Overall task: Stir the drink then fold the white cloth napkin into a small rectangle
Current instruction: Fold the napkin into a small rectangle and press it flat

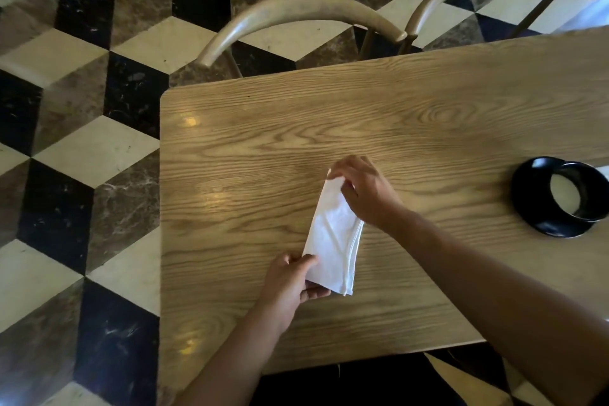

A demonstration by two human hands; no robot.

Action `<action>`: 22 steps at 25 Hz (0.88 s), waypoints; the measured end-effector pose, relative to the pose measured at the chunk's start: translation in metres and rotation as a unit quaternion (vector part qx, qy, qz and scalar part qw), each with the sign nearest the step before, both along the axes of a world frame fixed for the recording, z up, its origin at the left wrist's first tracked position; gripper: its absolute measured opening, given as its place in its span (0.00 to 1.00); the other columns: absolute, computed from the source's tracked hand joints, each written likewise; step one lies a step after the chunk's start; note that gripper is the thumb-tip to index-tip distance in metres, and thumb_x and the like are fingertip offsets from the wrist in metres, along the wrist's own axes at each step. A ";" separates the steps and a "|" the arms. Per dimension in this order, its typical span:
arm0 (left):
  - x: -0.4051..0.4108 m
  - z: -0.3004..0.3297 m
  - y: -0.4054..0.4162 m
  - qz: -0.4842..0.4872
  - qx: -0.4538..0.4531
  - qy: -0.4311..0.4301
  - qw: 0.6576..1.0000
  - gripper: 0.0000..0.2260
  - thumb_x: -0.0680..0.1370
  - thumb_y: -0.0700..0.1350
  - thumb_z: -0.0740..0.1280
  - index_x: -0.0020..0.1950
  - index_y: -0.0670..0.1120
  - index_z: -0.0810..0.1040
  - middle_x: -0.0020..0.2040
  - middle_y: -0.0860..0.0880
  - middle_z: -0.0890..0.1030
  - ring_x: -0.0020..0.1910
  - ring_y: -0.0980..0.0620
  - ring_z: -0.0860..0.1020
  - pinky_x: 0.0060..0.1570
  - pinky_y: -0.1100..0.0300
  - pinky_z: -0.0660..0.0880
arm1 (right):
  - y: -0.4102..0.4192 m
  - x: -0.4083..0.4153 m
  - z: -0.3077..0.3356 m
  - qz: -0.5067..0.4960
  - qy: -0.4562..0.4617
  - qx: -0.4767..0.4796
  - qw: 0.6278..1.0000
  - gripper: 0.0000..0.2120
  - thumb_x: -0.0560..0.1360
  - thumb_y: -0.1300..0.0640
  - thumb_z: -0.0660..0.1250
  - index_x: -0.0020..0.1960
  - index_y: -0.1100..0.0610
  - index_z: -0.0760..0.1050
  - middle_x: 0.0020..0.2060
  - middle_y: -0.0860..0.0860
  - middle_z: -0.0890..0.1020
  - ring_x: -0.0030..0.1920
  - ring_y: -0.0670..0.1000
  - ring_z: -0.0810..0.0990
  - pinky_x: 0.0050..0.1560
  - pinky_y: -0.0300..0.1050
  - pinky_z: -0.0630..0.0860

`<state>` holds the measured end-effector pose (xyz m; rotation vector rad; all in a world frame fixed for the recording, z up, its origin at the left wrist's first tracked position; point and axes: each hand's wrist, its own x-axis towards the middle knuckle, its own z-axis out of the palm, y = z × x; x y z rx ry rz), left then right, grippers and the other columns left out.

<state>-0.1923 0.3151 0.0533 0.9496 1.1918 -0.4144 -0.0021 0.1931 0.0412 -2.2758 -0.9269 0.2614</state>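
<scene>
The white cloth napkin [333,237] lies on the wooden table [263,148] as a long narrow folded strip, running from near to far. My left hand [290,280] pinches its near end. My right hand [362,189] pinches its far end, which is lifted slightly off the table. At the right edge of the table a black cup [578,191] holding a pale drink stands on a black saucer [534,201]. No spoon or stirrer shows.
Two curved wooden chair backs [296,10] stand along the table's far side. The floor [82,142] to the left is a black, cream and brown cube-pattern tile. The table's left edge lies close to the napkin's left.
</scene>
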 end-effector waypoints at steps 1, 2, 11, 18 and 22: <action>0.001 0.002 -0.002 0.016 -0.016 0.003 1.000 0.11 0.79 0.39 0.72 0.56 0.36 0.75 0.52 0.34 0.85 0.43 0.35 0.87 0.39 0.48 0.84 | -0.011 -0.011 0.002 0.024 -0.028 0.007 0.999 0.23 0.69 0.73 0.57 0.54 0.58 0.83 0.55 0.51 0.83 0.57 0.56 0.78 0.61 0.51 0.76; 0.002 0.004 -0.004 0.031 -0.033 0.004 0.999 0.09 0.79 0.39 0.71 0.56 0.36 0.75 0.51 0.33 0.85 0.42 0.35 0.87 0.38 0.47 0.84 | -0.024 -0.022 0.003 0.056 -0.050 0.006 0.997 0.25 0.68 0.74 0.55 0.54 0.58 0.84 0.54 0.51 0.84 0.57 0.56 0.79 0.58 0.51 0.77; 0.017 0.030 0.001 0.119 -0.136 -0.001 0.984 0.12 0.79 0.35 0.68 0.62 0.32 0.75 0.47 0.30 0.86 0.41 0.34 0.87 0.37 0.46 0.84 | -0.081 -0.090 -0.023 0.085 -0.064 -0.057 0.993 0.22 0.74 0.59 0.74 0.67 0.55 0.78 0.61 0.51 0.81 0.59 0.55 0.78 0.57 0.51 0.76; 0.043 0.028 0.030 -0.026 -0.117 -0.063 0.991 0.20 0.67 0.28 0.55 0.57 0.35 0.74 0.47 0.34 0.86 0.38 0.37 0.86 0.36 0.47 0.83 | -0.063 -0.089 -0.017 -0.065 0.038 0.034 0.997 0.09 0.74 0.59 0.76 0.54 0.57 0.85 0.49 0.47 0.86 0.50 0.53 0.79 0.50 0.46 0.78; 0.048 0.003 0.042 -0.278 0.209 -0.206 0.914 0.19 0.78 0.28 0.64 0.59 0.51 0.80 0.52 0.52 0.79 0.39 0.58 0.80 0.39 0.61 0.77 | -0.058 -0.088 -0.012 -0.146 0.129 0.064 0.979 0.12 0.75 0.44 0.69 0.51 0.51 0.85 0.45 0.43 0.86 0.49 0.49 0.80 0.47 0.41 0.75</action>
